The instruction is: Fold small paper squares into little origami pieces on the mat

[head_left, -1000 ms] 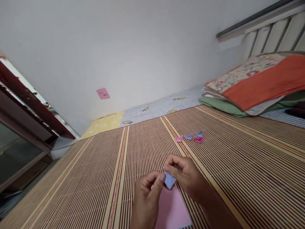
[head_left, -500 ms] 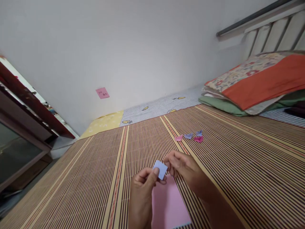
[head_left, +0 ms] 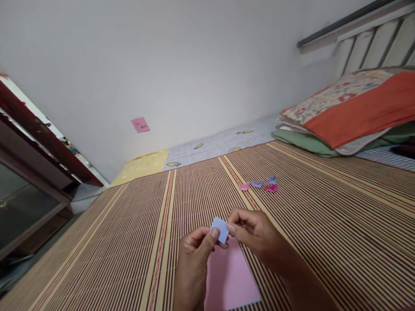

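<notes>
A small blue paper square (head_left: 220, 229) is pinched between the left hand (head_left: 194, 259) and the right hand (head_left: 253, 233), above a pink sheet (head_left: 228, 280) on the bamboo mat (head_left: 129, 242). Beyond the square, folded paper pieces (head_left: 258, 185) are seen; writing on the pink wall note (head_left: 140, 125) is illegible.

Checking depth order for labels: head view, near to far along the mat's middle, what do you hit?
Pink sheet → left hand and right hand pinching the blue paper square → four small folded paper pieces → patterned bedsheet → pink sticky note on the wall.
</notes>
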Tool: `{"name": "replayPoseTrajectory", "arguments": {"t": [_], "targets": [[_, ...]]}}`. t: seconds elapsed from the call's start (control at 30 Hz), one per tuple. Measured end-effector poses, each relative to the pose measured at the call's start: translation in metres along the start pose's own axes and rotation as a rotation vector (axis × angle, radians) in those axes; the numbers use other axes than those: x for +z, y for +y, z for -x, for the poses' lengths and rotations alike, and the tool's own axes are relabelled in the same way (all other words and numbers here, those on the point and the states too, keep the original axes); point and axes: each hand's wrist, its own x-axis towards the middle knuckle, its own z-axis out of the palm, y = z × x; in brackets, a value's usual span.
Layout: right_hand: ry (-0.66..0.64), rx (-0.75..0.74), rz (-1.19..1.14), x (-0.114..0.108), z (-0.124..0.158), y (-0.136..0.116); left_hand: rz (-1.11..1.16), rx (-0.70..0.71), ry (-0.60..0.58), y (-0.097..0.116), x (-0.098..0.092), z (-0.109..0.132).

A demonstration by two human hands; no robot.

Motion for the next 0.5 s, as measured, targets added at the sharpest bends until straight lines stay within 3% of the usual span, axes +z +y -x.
{"name": "replayPoseTrajectory", "arguments": {"t": [0.2, 0.5], "targets": [[-0.011, 0.026, 0.064, 0.003, -0.001, 0.008, 0.12, -0.052, 0.055, -0.003, -0.001, -0.003], [0.065, 0.038, -0.085, 0.006, -0.006, 0.016, 0.146, -0.013, 0.102, -0.004, 0.007, -0.002]]}}
